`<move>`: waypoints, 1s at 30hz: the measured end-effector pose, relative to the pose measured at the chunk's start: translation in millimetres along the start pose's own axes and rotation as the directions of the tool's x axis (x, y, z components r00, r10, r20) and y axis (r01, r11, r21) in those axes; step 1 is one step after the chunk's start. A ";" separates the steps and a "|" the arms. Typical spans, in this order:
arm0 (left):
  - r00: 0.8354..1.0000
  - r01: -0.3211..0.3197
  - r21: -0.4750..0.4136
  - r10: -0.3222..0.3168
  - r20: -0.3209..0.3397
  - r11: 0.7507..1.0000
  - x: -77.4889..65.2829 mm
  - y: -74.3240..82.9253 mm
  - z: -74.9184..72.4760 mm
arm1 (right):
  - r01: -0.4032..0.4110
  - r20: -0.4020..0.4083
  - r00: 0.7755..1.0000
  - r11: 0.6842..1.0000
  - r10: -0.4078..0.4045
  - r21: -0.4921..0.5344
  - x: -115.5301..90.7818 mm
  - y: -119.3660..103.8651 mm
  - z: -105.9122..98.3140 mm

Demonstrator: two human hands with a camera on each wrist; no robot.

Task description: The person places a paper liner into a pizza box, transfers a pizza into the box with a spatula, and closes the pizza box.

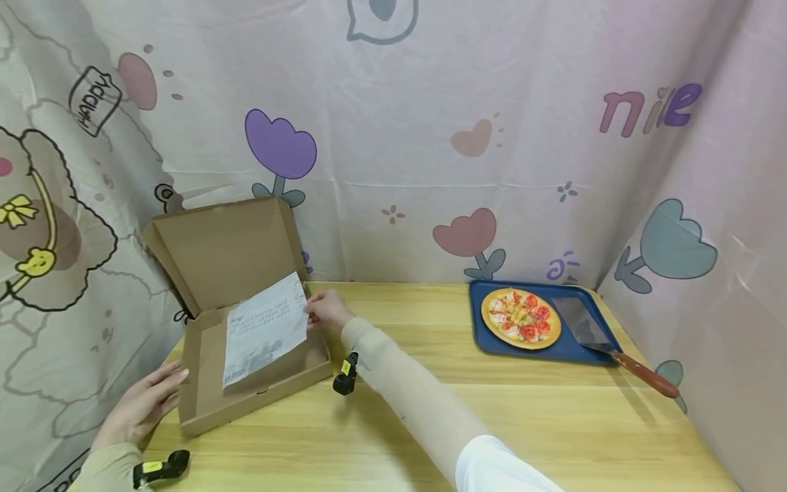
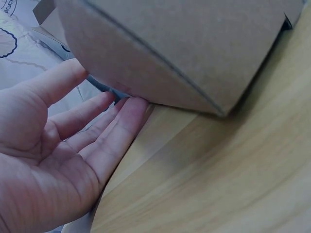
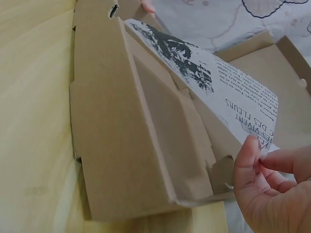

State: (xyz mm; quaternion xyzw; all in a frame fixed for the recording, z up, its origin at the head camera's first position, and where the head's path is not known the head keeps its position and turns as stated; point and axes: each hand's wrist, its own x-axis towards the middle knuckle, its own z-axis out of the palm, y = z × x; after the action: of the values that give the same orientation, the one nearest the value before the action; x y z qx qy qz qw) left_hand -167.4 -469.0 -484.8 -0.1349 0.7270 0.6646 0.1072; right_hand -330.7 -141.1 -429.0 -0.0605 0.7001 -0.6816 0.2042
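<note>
A snug beige sleeve covered the right forearm, ending in a cuff near the wrist, with a white sleeve above it. The left forearm had a matching beige covering. Each wrist bore a small black device — right and left — with a yellow label.

Box plain brown; paper white with black print. Desk yellow, wood-grained. Tray dark blue; pizza red, yellow and white; spatula handle reddish-brown. Curtain pale, patterned with purple, pink and blue-grey flowers.
</note>
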 end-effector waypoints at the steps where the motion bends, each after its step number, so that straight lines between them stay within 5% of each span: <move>1: 1.000 0.015 0.016 -0.015 -0.005 1.000 0.4 0.7 0.2 | 0.000 -0.001 1.000 1.000 0.000 0.000 0.7 1.6 2.1; 16: 0.997 0.065 0.056 -0.062 -0.052 0.996 3.3 2.3 1.3 | -0.025 -0.045 0.999 0.997 0.021 -0.079 0.8 6.4 26.2; 30: 0.996 0.086 0.041 -0.085 -0.028 0.995 -1.2 8.3 5.8 | -0.047 -0.095 0.995 0.986 0.032 -0.161 -2.4 4.8 36.6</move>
State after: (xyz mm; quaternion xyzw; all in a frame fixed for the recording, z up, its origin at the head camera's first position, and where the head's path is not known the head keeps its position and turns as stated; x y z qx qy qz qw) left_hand -169.3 -462.5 -477.1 -0.1723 0.7358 0.6421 0.1290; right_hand -314.1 -173.9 -432.7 -0.0315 0.7632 -0.6200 0.1794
